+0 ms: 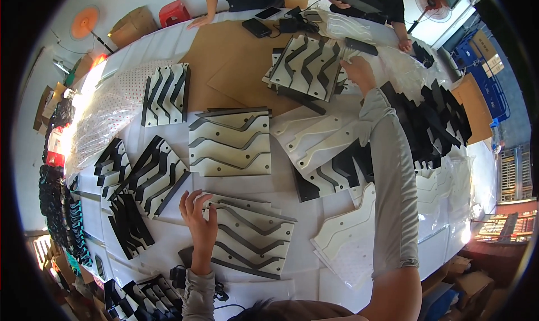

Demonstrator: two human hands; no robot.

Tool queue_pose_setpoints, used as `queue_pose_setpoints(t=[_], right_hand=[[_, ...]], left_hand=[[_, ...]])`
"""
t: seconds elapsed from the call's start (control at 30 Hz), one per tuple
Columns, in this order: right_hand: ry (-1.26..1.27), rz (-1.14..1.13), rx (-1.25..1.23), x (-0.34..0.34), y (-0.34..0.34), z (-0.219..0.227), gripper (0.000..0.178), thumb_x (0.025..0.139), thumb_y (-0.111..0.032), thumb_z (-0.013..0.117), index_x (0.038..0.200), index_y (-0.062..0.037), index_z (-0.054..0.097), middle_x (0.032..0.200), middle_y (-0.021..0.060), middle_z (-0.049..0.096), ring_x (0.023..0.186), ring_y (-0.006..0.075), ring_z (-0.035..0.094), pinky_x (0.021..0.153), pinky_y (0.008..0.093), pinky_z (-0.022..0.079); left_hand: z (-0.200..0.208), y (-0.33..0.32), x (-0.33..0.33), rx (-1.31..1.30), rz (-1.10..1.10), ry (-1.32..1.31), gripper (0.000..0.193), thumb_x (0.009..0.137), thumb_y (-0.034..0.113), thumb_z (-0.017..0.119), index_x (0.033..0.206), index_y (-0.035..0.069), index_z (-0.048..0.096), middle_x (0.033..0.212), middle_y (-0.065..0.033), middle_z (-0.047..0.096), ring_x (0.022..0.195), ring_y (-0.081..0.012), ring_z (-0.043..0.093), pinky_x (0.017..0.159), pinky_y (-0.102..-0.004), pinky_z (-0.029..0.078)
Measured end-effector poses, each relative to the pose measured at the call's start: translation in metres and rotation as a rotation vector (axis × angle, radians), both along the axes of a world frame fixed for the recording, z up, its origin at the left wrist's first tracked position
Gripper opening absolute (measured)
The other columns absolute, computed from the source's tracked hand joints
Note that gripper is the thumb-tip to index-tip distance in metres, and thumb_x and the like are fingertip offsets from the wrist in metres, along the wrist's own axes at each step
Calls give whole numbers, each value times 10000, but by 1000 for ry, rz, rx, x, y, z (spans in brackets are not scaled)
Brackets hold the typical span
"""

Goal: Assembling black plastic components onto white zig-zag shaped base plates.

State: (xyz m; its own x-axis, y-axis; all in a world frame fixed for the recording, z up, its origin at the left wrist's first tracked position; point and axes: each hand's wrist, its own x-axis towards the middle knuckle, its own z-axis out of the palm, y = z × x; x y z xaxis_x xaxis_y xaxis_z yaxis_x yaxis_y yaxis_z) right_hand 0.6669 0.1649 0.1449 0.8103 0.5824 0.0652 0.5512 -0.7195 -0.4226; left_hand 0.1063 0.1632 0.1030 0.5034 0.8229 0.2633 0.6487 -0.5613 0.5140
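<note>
My left hand (200, 217) has its fingers curved and apart at the upper left corner of a white panel with dark wavy strips (252, 234). No firm hold on it shows. My right arm reaches far forward, and my right hand (359, 73) is at the right edge of another white panel with dark wavy strips (310, 65), fingers closed on that edge. That panel lies tilted on a stack of similar ones. Between the two hands, a third striped panel (230, 147) rests on a small pile.
Bare white wavy pieces (351, 231) and black strips (438, 119) lie to the right. More striped panels (167, 94) lie to the left, by clear plastic wrap (106, 116). Brown cardboard (219, 62) covers the far middle. Two people stand at the far edge, one holding a dark piece (351, 0).
</note>
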Motion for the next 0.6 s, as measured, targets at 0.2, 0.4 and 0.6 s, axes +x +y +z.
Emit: queue_pose_setpoints(t=[0.2, 0.4, 0.6], right_hand=[[-217, 76, 84, -13, -15, 23, 401, 843, -370, 604, 1074, -43, 620, 897, 173, 688, 902, 354, 657, 775, 449, 524], [-381, -17, 193, 15, -10, 44, 690, 802, -268, 710, 1386, -108, 378, 1256, 183, 525, 1021, 402, 600, 835, 446, 511], [-720, 32, 61, 41, 21, 61, 711, 771, -175, 737, 1386, -164, 380, 1370, 125, 420, 1001, 356, 632, 790, 411, 545]], left_hand=[[3, -11, 3, -12, -7, -35, 293, 759, -17, 633, 1018, 119, 611, 1180, -76, 533, 1247, -373, 375, 1029, -484, 314], [9, -19, 9, 30, 35, -144, 264, 763, -82, 586, 962, 89, 617, 1102, -78, 577, 1228, -354, 404, 985, -460, 351], [-2, -11, 11, 154, 74, -157, 272, 750, -130, 556, 903, 85, 619, 997, -64, 611, 1179, -333, 455, 987, -475, 337]])
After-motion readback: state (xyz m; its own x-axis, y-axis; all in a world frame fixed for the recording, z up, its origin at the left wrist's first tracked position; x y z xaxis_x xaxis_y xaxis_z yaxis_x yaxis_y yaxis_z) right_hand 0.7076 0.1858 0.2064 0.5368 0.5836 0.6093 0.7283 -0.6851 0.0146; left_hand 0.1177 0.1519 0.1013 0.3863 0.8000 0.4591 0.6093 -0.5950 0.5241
